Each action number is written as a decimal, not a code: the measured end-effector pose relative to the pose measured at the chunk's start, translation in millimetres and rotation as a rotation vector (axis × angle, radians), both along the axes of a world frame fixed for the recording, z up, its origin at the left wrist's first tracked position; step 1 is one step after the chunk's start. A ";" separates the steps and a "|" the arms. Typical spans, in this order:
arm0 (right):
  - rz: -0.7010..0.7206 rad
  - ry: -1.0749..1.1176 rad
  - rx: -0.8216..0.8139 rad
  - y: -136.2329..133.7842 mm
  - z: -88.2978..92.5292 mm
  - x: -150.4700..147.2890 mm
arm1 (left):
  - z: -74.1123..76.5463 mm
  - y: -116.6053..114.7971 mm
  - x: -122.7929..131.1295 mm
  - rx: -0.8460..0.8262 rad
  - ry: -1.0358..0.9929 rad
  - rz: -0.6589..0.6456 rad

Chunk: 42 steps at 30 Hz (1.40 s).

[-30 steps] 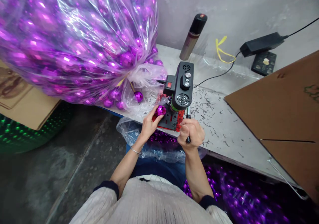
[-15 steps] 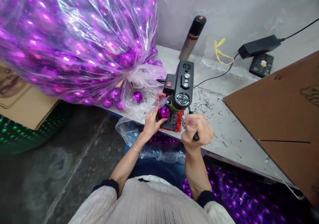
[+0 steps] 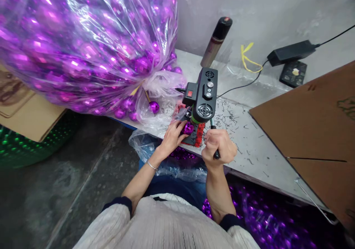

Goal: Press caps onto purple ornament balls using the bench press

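My left hand (image 3: 174, 135) is closed around a shiny purple ball ornament (image 3: 188, 128), thumb on the near side and fingers on the far side. The ball sits at the front of a small black bench drill press (image 3: 205, 95), close under its head; the contact point itself is hidden. My right hand (image 3: 219, 146) wraps in a fist around the machine's lever handle (image 3: 216, 154), whose black end pokes out below the fingers. A red mat (image 3: 200, 134) lies under the machine's dark base.
A large clear bag of purple balls (image 3: 91, 53) fills the left, with a loose ball (image 3: 154, 107) near its tied neck. Thin dark scraps litter the table (image 3: 241, 145). A spray can (image 3: 216, 42), power adapter (image 3: 292, 52) and cardboard box (image 3: 307, 127) stand around.
My left hand has moved slightly right with the ball, bringing it closer in under the machine's head. My right hand stays on the lever, nearly unmoved.
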State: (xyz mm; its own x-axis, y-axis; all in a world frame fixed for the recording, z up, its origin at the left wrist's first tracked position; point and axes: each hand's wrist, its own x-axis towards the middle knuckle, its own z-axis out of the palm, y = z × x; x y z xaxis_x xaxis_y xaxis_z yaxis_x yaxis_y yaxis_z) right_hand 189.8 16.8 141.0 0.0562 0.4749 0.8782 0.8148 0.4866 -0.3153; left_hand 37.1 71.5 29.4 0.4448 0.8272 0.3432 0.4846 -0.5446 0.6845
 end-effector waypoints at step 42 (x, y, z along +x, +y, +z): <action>0.038 0.109 0.076 -3.3 -58.9 -7.3 | -27.5 4.2 23.2 0.040 -0.253 0.087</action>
State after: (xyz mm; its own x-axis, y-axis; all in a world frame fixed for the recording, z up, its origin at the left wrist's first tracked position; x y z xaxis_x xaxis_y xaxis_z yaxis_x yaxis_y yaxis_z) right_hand 182.5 13.5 82.1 0.1363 0.4109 0.9014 0.7581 0.5424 -0.3619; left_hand 60.3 75.8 1.8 0.2691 0.8420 0.4675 0.3471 -0.5376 0.7684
